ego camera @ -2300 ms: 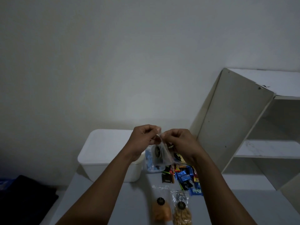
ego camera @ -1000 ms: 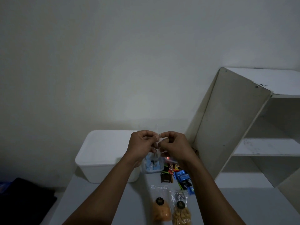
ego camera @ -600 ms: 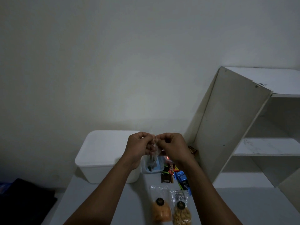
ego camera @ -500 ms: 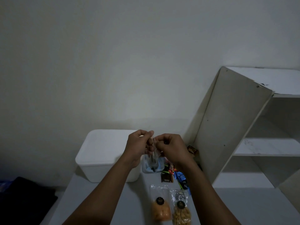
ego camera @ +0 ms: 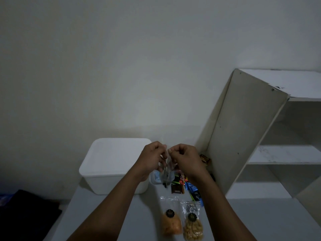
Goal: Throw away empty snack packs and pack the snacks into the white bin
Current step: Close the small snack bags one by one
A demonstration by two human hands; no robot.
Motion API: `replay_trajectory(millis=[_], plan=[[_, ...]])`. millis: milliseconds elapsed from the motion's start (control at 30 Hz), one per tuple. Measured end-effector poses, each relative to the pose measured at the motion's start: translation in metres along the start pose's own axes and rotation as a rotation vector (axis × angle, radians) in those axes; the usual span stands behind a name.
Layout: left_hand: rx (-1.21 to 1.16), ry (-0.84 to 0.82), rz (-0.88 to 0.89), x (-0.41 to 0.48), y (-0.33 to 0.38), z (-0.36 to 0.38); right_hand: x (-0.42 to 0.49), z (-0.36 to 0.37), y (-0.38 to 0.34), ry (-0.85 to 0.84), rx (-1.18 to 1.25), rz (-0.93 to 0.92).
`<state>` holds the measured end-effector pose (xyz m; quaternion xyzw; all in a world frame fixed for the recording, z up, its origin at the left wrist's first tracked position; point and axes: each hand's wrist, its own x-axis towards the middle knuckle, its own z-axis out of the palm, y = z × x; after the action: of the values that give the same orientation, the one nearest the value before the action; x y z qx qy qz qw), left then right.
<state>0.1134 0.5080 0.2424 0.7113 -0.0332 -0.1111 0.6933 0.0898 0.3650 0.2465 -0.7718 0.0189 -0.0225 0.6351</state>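
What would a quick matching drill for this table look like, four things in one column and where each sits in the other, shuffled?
Things
1. white bin
2. clear pack
3. orange snack bag
4. small brown pack

Places
A. at the foot of the shelf unit
B. pinched between the left hand and the right hand
C. at the near end of the table, left of the pale snack bag
D. at the far end of the table, left of both hands

Pairs: 1-D, 2-B, 3-C, 4-A
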Motion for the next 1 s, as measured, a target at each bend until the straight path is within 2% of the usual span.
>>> replay_trajectory(millis=[100, 267, 367, 467, 500, 567, 633, 767, 867, 933, 1000], plan=[[0.003, -0.017, 0.012, -0.002, -0.006, 0.007, -0.002, -0.002, 0.001, 0.018, 0.053, 0.009], [-0.026, 0.003, -0.014, -0.001, -0.014, 0.019, 0.005, -0.011, 0.015, 0.076, -0.09, -0.029], [-0.244, 0.05, -0.071, 0.003, -0.017, 0.027, -0.003, -0.024, 0.038, -0.104, 0.123, 0.072], [-0.497, 0.102, -0.154, 0.011, -0.026, 0.041, -0.015, -0.037, 0.074, -0.301, 0.184, 0.085], [-0.552, 0.107, -0.18, 0.012, -0.029, 0.047, -0.02, -0.039, 0.083, -0.314, 0.16, 0.075], [-0.586, 0.102, -0.229, 0.013, -0.039, 0.062, -0.027, -0.042, 0.1, -0.227, 0.096, 0.086], [-0.507, 0.103, -0.265, 0.013, -0.054, 0.076, -0.032, -0.047, 0.118, -0.085, 0.087, 0.135], [-0.039, 0.155, -0.29, 0.013, -0.112, 0.094, -0.049, -0.069, 0.166, 0.144, 0.178, 0.396], [0.112, -0.024, -0.438, 0.002, -0.163, 0.108, -0.066, -0.089, 0.202, 0.159, 0.171, 0.614], [0.088, -0.201, -0.558, -0.006, -0.187, 0.119, -0.072, -0.1, 0.225, 0.159, 0.101, 0.701], [0.062, -0.301, -0.609, -0.01, -0.203, 0.132, -0.074, -0.108, 0.242, 0.218, 0.052, 0.749]])
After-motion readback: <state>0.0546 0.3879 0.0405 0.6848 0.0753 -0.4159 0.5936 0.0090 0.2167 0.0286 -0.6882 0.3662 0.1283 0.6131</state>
